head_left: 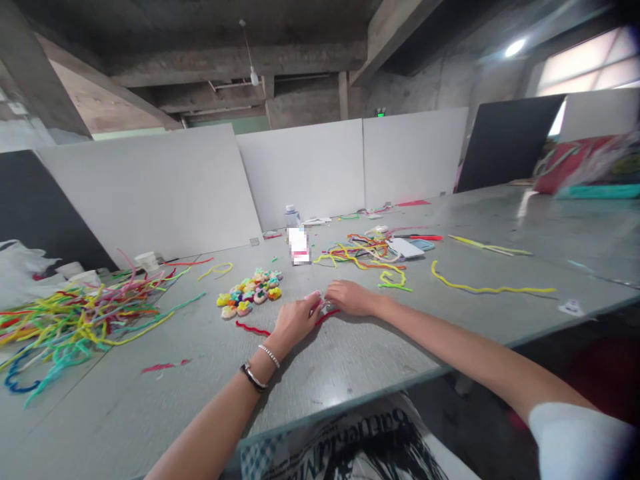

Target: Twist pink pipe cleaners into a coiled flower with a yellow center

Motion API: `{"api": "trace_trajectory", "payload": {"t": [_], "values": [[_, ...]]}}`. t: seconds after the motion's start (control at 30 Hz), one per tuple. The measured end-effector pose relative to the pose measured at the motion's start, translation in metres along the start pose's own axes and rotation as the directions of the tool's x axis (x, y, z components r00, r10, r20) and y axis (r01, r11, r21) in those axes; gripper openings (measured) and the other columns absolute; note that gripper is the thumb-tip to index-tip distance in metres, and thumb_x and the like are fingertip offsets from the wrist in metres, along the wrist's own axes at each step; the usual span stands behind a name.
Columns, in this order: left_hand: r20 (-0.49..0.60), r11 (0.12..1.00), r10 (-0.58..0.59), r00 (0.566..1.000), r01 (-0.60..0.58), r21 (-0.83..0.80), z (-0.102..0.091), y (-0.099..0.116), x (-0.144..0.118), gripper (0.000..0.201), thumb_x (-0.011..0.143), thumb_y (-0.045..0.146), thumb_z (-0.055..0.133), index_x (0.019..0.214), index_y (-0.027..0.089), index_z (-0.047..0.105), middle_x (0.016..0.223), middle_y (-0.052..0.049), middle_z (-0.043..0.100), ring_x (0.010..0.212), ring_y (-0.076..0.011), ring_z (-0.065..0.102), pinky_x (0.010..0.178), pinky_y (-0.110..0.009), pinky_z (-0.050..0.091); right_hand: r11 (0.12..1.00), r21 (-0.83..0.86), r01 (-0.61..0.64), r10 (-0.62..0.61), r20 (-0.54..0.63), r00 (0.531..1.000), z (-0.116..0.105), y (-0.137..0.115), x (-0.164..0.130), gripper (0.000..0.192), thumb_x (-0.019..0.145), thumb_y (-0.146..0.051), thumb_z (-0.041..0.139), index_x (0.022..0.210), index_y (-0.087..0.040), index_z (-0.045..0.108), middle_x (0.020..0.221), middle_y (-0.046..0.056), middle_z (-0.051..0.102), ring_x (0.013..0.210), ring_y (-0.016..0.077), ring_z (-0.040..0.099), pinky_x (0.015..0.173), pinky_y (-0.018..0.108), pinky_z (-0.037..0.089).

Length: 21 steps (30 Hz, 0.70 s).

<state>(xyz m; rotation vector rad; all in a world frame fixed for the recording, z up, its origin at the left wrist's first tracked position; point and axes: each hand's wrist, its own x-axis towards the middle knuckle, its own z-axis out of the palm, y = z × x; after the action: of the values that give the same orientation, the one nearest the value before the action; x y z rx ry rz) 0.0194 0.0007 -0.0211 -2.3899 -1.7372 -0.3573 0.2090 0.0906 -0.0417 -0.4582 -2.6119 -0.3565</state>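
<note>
My left hand (296,321) and my right hand (350,297) meet at the middle of the grey table (350,360), fingertips together on a small pale piece with a red pipe cleaner (250,329) trailing left and right from it. The piece itself is mostly hidden by my fingers. Just beyond my left hand lies a cluster of several small colourful pipe-cleaner flowers (250,293).
A big heap of multicoloured pipe cleaners (75,317) lies at the left. Loose yellow and red ones (363,257) lie behind my right hand, a long yellow strand (487,288) to the right. A small bottle (299,245), white cups (147,260) and white partition boards (300,167) stand at the back.
</note>
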Motion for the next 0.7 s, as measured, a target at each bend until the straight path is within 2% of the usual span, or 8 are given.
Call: {"api": "trace_trajectory", "payload": {"t": [0.33,0.7], "values": [[0.001,0.999,0.004,1.0,-0.004,-0.04,-0.0022,0.0012,0.0011,0.05,0.093,0.049,0.017,0.124,0.024,0.048,0.094,-0.009,0.068,0.083,-0.0214,0.065,0.064,-0.027,0.039,0.999,0.042,0.001,0.001,-0.046,0.999,-0.0045,0.0009,-0.0005,0.025,0.093,-0.026,0.039,0.094,-0.013,0.06,0.083,0.009,0.063,0.081,0.0178,0.056,0.074,0.029,0.041],[-0.002,0.999,-0.018,1.0,0.018,-0.046,0.0008,0.0013,0.0014,0.051,0.094,0.047,0.017,0.123,0.024,0.051,0.092,-0.011,0.068,0.083,-0.0226,0.065,0.064,-0.029,0.041,0.999,-0.009,0.052,-0.052,-0.137,0.989,-0.0029,0.0038,-0.0043,0.028,0.094,-0.029,0.039,0.095,-0.015,0.062,0.079,0.008,0.064,0.077,0.0168,0.057,0.071,0.028,0.041]]}}
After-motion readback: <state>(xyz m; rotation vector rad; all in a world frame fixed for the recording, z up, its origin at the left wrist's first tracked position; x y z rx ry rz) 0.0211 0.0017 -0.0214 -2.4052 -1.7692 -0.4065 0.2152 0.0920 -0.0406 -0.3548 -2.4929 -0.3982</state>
